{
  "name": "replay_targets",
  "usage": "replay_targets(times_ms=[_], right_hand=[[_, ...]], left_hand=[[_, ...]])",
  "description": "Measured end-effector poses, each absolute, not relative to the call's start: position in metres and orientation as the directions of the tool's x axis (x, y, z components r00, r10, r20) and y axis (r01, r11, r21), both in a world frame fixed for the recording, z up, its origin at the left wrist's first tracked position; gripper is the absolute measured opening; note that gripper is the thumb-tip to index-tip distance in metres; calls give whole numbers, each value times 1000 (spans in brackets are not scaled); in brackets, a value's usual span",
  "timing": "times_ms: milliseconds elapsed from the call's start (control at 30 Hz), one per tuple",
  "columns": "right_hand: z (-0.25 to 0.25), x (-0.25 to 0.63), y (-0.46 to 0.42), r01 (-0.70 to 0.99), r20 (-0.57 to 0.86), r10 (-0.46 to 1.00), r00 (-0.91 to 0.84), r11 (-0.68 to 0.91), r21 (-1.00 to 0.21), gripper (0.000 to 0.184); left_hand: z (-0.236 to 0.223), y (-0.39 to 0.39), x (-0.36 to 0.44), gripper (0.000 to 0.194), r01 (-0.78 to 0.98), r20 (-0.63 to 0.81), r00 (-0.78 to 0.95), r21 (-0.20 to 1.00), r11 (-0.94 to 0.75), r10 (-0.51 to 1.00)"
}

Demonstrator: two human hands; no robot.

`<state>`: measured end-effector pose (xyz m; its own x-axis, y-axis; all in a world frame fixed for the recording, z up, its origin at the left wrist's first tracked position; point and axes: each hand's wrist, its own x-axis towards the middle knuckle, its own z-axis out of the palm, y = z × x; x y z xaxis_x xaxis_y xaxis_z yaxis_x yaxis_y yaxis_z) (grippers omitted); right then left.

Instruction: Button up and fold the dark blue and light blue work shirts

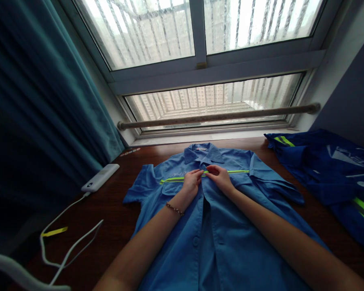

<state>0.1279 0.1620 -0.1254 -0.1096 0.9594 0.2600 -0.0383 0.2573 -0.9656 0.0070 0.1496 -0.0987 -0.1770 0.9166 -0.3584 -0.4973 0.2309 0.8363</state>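
Note:
A blue short-sleeved work shirt (176,226) with a yellow-green stripe across the chest lies face up, collar toward the window. At the upper front opening, my left hand (193,180) pinches one edge of the placket near the stripe. Just beside it my right hand (219,178) pinches the other front edge, fingertips almost meeting the left ones. Any button between the fingers is hidden. Below the hands the two front edges hang apart, with a button (195,241) showing on the left edge.
The shirt rests on a dark wooden tabletop (115,218). On the left are a white power bank (100,178), its white cable (67,210) and a blue curtain (48,101). A darker blue garment (321,169) lies at right. Behind runs a metal rail (218,117) before the window.

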Motion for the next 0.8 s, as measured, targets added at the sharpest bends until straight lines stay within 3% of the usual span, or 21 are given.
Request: replay_targets(times_ms=[267,400,533,633,800], right_hand=[[-125,126,159,77,344,934,-99,351,-933,22],[-123,127,160,164,321,946,-47,324,-932,20],[-124,129,167,245,270,962,-47,273,-930,19],[-125,130,171,262,256,966,-41,258,-930,17],[-114,127,154,348,307,952,-17,293,-890,11]], left_hand=[[-104,150,5,21,-353,-325,-195,903,243,925],[-107,149,5,19,-263,-259,-144,940,216,955],[-109,148,4,12,72,16,-87,997,-10,996],[-111,147,2,7,349,232,-48,915,-202,971],[-117,156,-5,7,592,334,-56,770,-239,941]])
